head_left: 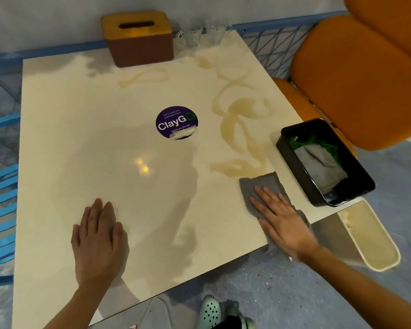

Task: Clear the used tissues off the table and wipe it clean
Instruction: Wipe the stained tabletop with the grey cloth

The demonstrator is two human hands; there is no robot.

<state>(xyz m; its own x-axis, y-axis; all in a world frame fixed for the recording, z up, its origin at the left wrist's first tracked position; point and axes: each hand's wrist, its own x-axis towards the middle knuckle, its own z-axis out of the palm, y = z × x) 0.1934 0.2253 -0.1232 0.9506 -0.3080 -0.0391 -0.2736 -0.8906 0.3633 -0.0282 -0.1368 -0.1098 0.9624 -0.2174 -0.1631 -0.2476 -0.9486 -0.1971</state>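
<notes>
The right fingers (262, 195) lie straight and slightly spread, pressing flat on a grey cloth (256, 184) near the surface's right edge, curled round nothing. The right hand (282, 222) is palm down, its wrist past the edge and the forearm running back to the lower right. The cloth's far edge touches the near end of a brown spill (237, 124) that streaks up the right half of the cream surface (81, 127). The left fingers (97, 211) are straight and close together. The left hand (97, 236) rests flat and open on the near-left part, with the forearm coming up from below. Just beside the cloth, at the right edge, stands a black tub (294, 162) holding green and grey rags. At the far edge stand a brown tissue box (140, 43) and clear glasses (192, 36); a purple ClayGo sticker (176, 122) marks the middle
</notes>
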